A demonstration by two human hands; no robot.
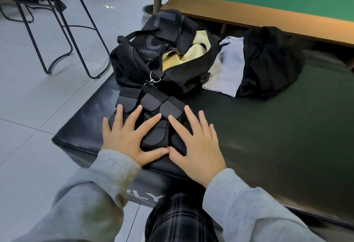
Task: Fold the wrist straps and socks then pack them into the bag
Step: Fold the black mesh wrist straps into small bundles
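Black perforated wrist straps (pixel 153 105) lie in a pile on the black padded bench (pixel 268 126), near its front left corner. My left hand (pixel 130 136) presses flat on the pile's left side with fingers spread. My right hand (pixel 197 142) lies flat on the right side, fingers straight, thumb tips of both hands almost meeting. Behind the straps stands a black duffel bag (pixel 172 69), unzipped, its yellow lining showing. I cannot pick out any socks for certain.
A light grey cloth (pixel 228 69) and a black garment (pixel 272 65) lie right of the bag. A wooden ledge (pixel 249 17) and green wall run behind. Black metal chair legs (pixel 63 36) and a potted trunk stand on the tiled floor at left.
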